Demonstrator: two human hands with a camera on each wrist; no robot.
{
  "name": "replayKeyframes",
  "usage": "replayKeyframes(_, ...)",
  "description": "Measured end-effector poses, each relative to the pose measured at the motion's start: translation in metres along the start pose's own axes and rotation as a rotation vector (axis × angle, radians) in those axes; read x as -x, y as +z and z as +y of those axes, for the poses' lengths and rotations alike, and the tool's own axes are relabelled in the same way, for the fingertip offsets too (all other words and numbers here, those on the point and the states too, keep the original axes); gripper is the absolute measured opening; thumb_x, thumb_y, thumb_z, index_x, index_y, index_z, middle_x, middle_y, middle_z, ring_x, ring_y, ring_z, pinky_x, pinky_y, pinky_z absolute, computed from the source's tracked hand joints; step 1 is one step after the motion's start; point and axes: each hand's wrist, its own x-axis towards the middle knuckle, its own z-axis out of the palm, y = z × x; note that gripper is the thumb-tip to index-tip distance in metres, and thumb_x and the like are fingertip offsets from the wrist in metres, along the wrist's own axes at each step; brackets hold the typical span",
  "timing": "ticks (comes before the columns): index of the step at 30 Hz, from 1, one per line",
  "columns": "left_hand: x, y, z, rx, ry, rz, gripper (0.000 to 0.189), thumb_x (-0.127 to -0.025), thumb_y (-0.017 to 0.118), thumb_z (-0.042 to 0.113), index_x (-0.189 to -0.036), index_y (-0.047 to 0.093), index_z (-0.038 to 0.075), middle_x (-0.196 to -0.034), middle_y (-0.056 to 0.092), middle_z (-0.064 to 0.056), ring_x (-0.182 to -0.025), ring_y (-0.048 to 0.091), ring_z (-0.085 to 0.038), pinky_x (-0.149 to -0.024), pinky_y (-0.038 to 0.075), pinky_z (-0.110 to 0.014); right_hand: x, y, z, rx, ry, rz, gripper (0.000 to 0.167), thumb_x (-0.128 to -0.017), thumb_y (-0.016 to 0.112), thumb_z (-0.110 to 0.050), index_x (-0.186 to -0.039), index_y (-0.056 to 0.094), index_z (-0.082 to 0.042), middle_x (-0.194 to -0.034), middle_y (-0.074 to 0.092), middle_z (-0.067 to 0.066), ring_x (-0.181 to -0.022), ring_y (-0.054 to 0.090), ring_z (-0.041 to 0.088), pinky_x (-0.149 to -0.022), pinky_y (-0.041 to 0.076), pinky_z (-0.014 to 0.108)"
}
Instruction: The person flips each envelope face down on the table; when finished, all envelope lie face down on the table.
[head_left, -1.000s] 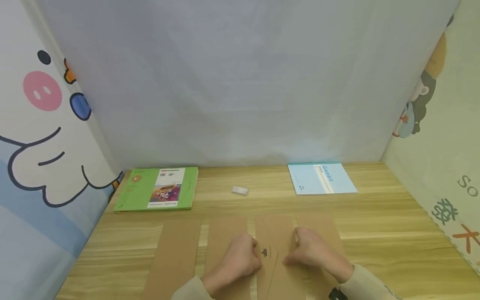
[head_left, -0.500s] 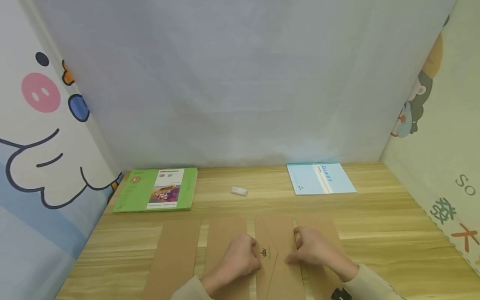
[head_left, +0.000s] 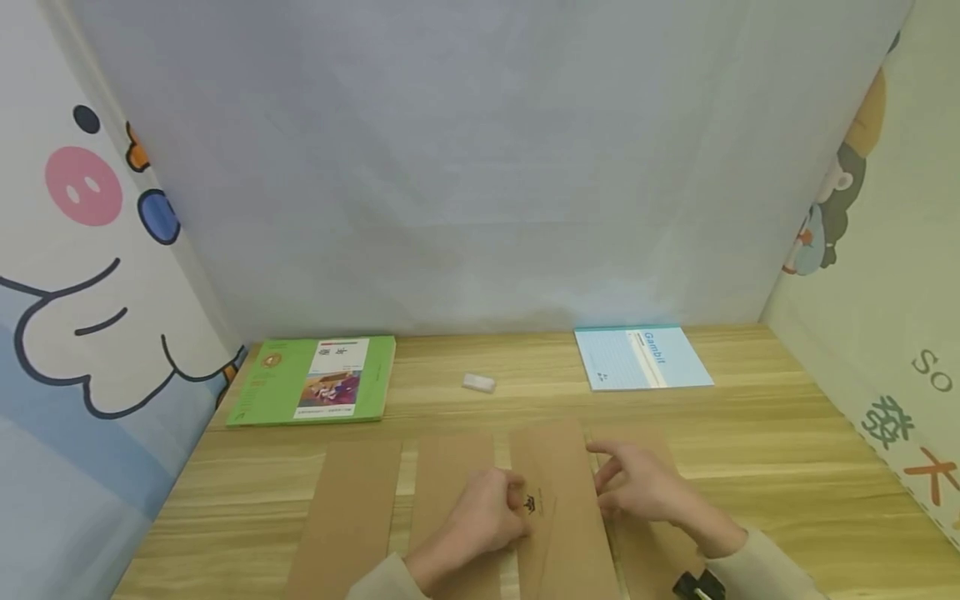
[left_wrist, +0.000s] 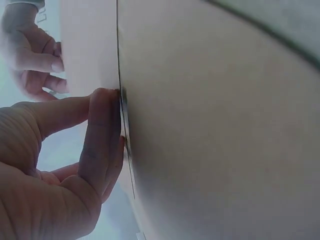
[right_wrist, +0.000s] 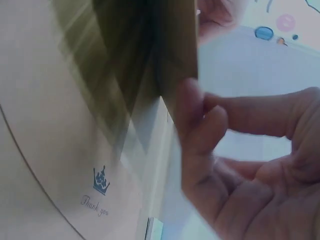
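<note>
Several flat brown kraft envelopes lie in a row near the front of the table. In the head view, my left hand (head_left: 483, 512) pinches the left edge of the crown-printed envelope (head_left: 566, 533), third from the left. My right hand (head_left: 641, 483) holds that envelope's right edge, which stands slightly raised. The left wrist view shows my left fingers (left_wrist: 102, 135) bent at an envelope edge. In the right wrist view, my right thumb and fingers (right_wrist: 205, 130) pinch a raised edge. A crown and "Thank you" show on a brown envelope (right_wrist: 65, 170) beside it.
Two more envelopes, one at the far left (head_left: 352, 500) and one second from left (head_left: 453, 467), lie alongside. A green book (head_left: 281, 392), a white eraser (head_left: 478, 382) and a blue notebook (head_left: 637, 358) are farther back. A small black object (head_left: 699, 585) is by my right sleeve.
My right hand has shifted a little to the right, its fingers now at the envelope's right edge. That side of the envelope has risen slightly. My left hand stays almost in place.
</note>
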Motion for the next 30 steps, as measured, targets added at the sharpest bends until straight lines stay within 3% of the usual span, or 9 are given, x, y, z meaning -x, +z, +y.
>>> replayKeyframes(7, -0.003, -0.003, 0.005, -0.033, 0.019, -0.034, 0.055, -0.063, 0.086, 0.006, -0.113, 0.064, -0.003, -0.081, 0.062, 0.0, -0.075, 0.059, -0.015, -0.067, 0.052, -0.027, 0.003, -0.01, 0.002, -0.13, -0.131, -0.097, 0.068, -0.085, 0.066, 0.004, -0.141, 0.029, 0.01, -0.094, 0.06, 0.011, -0.082, 0.065, 0.028, -0.06, 0.053, 0.04)
replayKeyframes(11, -0.003, -0.004, 0.005, -0.029, 0.019, -0.054, 0.055, -0.064, 0.087, 0.008, -0.113, 0.064, -0.001, -0.081, 0.061, 0.002, -0.073, 0.057, -0.013, -0.066, 0.051, -0.026, 0.003, -0.012, 0.001, -0.162, -0.16, -0.117, 0.065, -0.087, 0.067, -0.001, -0.14, 0.031, 0.009, -0.096, 0.063, 0.013, -0.087, 0.065, 0.028, -0.062, 0.054, 0.037)
replayKeyframes(19, -0.004, -0.009, 0.009, 0.056, 0.009, -0.075, 0.057, -0.063, 0.087, 0.007, -0.114, 0.063, 0.001, -0.081, 0.062, 0.001, -0.075, 0.059, -0.016, -0.066, 0.051, -0.03, 0.002, -0.012, 0.002, -0.236, -0.201, -0.163, 0.053, -0.088, 0.067, -0.005, -0.133, 0.04, 0.003, -0.105, 0.066, 0.017, -0.094, 0.065, 0.029, -0.078, 0.054, 0.037)
replayKeyframes(25, -0.005, -0.012, 0.011, 0.172, -0.014, -0.095, 0.063, -0.063, 0.086, 0.001, -0.121, 0.06, 0.0, -0.084, 0.062, -0.001, -0.073, 0.058, -0.015, -0.058, 0.052, -0.027, -0.003, -0.008, 0.003, -0.326, -0.298, -0.243, 0.05, -0.086, 0.067, 0.0, -0.127, 0.039, 0.007, -0.113, 0.06, 0.027, -0.097, 0.064, 0.034, -0.08, 0.053, 0.038)
replayKeyframes(30, -0.004, -0.013, 0.013, 0.181, -0.021, -0.096, 0.064, -0.063, 0.086, 0.001, -0.122, 0.06, 0.0, -0.085, 0.063, -0.001, -0.075, 0.059, -0.017, -0.061, 0.052, -0.029, -0.006, -0.006, 0.005, -0.362, -0.346, -0.273, 0.046, -0.087, 0.067, 0.001, -0.125, 0.041, 0.009, -0.119, 0.054, 0.032, -0.098, 0.063, 0.037, -0.08, 0.053, 0.04)
